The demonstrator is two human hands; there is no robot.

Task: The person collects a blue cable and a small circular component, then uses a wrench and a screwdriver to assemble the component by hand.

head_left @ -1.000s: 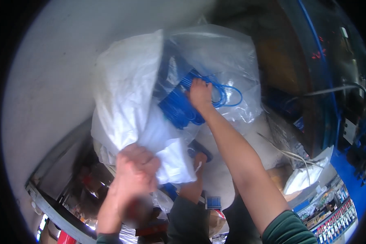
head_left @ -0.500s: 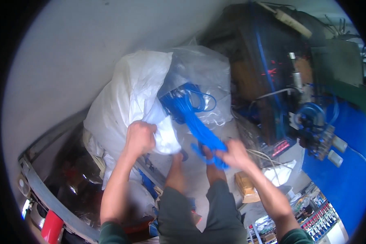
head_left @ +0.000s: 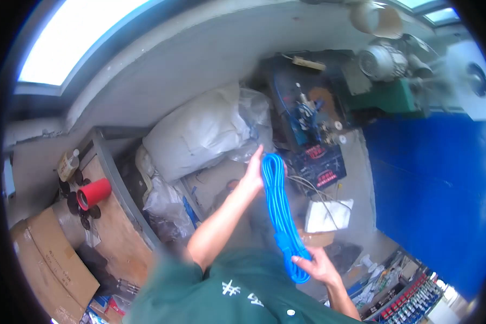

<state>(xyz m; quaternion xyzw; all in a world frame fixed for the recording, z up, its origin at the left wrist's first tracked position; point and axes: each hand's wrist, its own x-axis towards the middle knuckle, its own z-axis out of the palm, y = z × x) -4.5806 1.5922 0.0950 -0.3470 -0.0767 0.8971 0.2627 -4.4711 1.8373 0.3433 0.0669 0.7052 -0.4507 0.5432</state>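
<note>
One blue coiled bundle (head_left: pixel 282 216) slants below right end of one white sack (head_left: pixel 194 135), nearer wearer. Left hand (head_left: pixel 255 170), just below sack's right end, clamps bundle's upper end, thumb up along edge, fingers mostly hidden behind. Right hand (head_left: pixel 321 265), farther from sack, clamps lower end, thumb across front, other fingers mostly hidden. Left forearm angles up toward sack; right forearm rises leftward from lower edge. Left of sack, one red cylinder (head_left: pixel 94 193); right of sack, one blue panel (head_left: pixel 432 200).
</note>
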